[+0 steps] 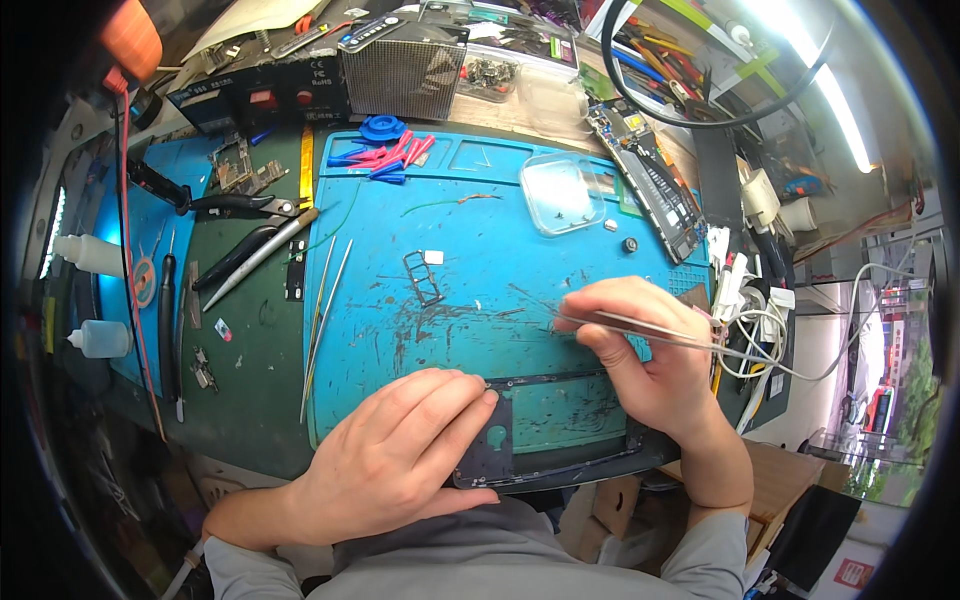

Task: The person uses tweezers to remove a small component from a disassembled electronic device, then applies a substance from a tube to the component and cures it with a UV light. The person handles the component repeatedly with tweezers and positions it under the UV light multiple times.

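A dark rectangular device frame with a large opening lies at the near edge of the blue mat. My left hand is closed over its left end, fingers on top and thumb at the near side. Above the frame's right part, my right hand pinches metal tweezers, their tips pointing left over the mat. Whether the tips hold anything is too small to tell. Farther off lie a small black openwork bracket and a white square piece.
Pink and blue clips lie on the blue mat near a clear plastic box. An opened device body is at the right, beside white cables. Thin rods, pliers and a squeeze bottle are to the left.
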### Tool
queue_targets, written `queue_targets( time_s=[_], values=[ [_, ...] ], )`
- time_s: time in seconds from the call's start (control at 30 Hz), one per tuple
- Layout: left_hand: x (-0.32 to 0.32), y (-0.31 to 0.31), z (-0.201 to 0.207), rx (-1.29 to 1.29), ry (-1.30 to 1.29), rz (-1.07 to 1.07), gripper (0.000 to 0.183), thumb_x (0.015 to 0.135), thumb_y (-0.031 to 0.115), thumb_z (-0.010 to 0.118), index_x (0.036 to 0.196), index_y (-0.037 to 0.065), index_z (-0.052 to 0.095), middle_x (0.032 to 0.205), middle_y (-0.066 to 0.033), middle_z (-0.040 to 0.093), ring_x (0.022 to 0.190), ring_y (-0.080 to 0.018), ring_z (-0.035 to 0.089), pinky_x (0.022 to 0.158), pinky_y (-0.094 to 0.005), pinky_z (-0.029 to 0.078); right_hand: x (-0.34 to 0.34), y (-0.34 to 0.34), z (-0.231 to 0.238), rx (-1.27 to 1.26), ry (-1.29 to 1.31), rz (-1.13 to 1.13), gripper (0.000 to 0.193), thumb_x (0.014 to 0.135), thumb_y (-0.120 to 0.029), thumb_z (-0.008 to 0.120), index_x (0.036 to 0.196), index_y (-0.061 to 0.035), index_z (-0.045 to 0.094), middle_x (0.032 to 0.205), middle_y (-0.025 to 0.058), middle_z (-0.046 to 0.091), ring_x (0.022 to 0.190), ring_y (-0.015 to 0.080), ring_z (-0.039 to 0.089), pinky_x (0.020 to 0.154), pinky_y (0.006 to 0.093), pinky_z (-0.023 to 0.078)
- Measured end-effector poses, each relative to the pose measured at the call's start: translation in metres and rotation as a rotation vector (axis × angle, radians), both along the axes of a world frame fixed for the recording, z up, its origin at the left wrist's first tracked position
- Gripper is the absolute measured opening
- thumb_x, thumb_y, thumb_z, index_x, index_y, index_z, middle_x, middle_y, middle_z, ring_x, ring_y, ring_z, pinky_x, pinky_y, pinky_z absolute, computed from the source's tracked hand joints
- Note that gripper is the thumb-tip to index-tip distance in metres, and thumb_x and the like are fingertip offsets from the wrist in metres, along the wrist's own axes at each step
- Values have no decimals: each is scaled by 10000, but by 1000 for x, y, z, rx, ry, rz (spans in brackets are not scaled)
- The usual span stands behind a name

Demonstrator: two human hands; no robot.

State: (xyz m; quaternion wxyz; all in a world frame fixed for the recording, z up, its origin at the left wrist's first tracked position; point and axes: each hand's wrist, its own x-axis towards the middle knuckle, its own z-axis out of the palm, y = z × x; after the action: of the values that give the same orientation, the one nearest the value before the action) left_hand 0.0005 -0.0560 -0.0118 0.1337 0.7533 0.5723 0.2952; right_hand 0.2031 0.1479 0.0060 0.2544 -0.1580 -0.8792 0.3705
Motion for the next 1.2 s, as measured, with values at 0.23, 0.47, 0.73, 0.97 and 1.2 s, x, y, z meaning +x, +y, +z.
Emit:
queue_targets(
  time_s=[0.23, 0.47, 0.73, 0.97, 1.2],
  values=[
    [0, 3, 5, -42, -4, -27, 866, 702, 410, 956, 1395, -12, 655, 1403, -163, 611, 1222, -365, 603, 1031, -464, 529, 9, 9, 1, -75, 64, -106, 274, 984, -41, 778, 1247, 21, 729, 1071, 132, 763, 932, 220, 774, 825, 333, 637],
    [-17, -16, 25, -130, 54, 72, 900, 611, 296, 987, 1403, 31, 651, 1432, -159, 591, 1245, -381, 555, 1052, -505, 484, 24, 14, 4, -144, 145, -182, 316, 972, 11, 770, 1286, 12, 731, 1138, 138, 749, 1036, 198, 761, 857, 325, 649],
    [-20, -26, 22, -173, 92, 103, 929, 724, 507, 927, 1458, 26, 622, 1540, -179, 557, 1340, -369, 523, 1124, -523, 462, 24, 11, 5, 132, 31, -35, 387, 896, -12, 801, 1274, -70, 739, 1113, 131, 794, 852, 282, 767, 770, 363, 612],
    [-14, -20, 4, 81, 154, 147, 841, 847, 608, 817, 1417, 14, 646, 1448, -136, 655, 1264, -305, 595, 1118, -527, 463, 17, 13, -4, 269, -28, 104, 448, 846, 20, 798, 1280, -54, 716, 978, 107, 768, 829, 269, 744, 699, 377, 593],
    [-15, -21, -2, 87, 137, 147, 827, 868, 609, 801, 1421, 14, 641, 1439, -128, 667, 1235, -292, 615, 1118, -529, 463, 18, 12, -2, 222, -35, 96, 453, 816, 20, 807, 1251, -47, 702, 1009, 115, 767, 832, 291, 739, 703, 386, 607]
  ],
)
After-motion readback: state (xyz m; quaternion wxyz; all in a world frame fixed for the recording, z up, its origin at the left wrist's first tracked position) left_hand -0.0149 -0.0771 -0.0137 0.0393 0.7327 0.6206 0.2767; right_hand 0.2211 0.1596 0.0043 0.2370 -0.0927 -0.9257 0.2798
